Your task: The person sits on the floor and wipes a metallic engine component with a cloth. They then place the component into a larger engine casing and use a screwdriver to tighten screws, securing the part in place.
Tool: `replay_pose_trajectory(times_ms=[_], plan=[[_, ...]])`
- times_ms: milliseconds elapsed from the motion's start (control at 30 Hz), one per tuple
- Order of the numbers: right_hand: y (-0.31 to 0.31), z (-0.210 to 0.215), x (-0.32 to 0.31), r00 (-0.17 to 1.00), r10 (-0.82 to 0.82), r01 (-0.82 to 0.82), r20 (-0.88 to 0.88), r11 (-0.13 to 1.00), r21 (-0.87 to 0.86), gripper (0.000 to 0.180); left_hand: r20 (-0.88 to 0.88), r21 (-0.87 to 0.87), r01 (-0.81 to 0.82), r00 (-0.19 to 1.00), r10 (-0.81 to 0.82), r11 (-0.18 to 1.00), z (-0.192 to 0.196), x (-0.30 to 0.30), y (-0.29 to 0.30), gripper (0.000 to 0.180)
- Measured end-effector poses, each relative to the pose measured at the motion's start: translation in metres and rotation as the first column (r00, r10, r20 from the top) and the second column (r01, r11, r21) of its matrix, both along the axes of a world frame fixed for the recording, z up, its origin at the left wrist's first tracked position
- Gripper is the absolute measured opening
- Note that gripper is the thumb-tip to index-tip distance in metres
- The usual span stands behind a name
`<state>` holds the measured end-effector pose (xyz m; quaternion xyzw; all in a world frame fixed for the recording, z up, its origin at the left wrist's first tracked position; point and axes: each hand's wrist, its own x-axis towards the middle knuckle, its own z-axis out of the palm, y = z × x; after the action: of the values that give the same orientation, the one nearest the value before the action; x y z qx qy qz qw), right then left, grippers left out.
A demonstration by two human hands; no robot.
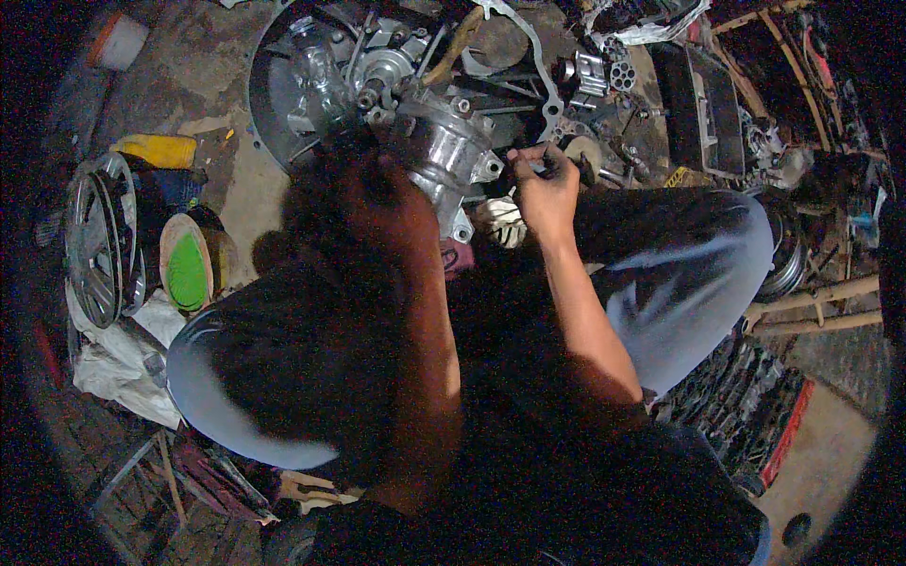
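A silver metal engine casing [444, 151] with bolt lugs along its edge stands in front of my knees, its shaft end turned up and to the left. My left hand [392, 203] is at the casing's left side, in deep shadow; its fingers are too dark to read. Just right of a lug on the casing is my right hand [549, 184], thumb and fingers drawn together in a pinch. Anything between those fingertips is too small to make out. Behind the casing sits a wide round basin [255, 90] with metal parts in it.
A thin metal gasket [538, 47] curves behind the casing. At right are a grey crate [703, 108] and a tool case with a red edge [788, 434]. Wheel rims [99, 250], a yellow container [156, 151] and a can with a green inside [187, 272] stand left.
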<state>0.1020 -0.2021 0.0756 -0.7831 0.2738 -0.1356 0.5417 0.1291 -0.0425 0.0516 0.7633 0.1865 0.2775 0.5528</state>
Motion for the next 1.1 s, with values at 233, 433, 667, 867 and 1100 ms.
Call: replay_pose_trajectory(times_ms=[233, 433, 667, 867, 1100], plan=[[0.004, -0.006, 0.0, 0.997, 0.002, -0.003, 0.074, 1.0, 0.008, 0.019, -0.021, -0.037, -0.001, 1.0, 0.0, 0.999, 0.009, 0.004, -0.002, 0.025], [0.011, 0.006, -0.014, 0.999, 0.015, -0.021, 0.051, 0.992, 0.124, 0.018, -0.087, -0.009, -0.004, 0.996, 0.003, 1.0, 0.018, 0.001, -0.001, 0.024], [0.007, 0.005, -0.014, 0.998, 0.067, -0.067, 0.001, 0.998, 0.014, 0.012, 0.015, -0.015, -0.002, 1.0, 0.002, 1.0, 0.011, 0.002, -0.002, 0.024], [0.0, -0.008, -0.01, 0.998, 0.056, -0.056, 0.029, 0.998, 0.015, 0.011, -0.103, 0.105, -0.023, 0.994, 0.034, 0.994, 0.02, 0.002, -0.002, 0.023], [0.012, 0.008, -0.021, 0.996, 0.09, -0.091, 0.008, 0.996, 0.027, 0.01, -0.039, -0.03, 0.001, 0.999, -0.002, 1.0, 0.03, -0.002, -0.002, 0.025]])
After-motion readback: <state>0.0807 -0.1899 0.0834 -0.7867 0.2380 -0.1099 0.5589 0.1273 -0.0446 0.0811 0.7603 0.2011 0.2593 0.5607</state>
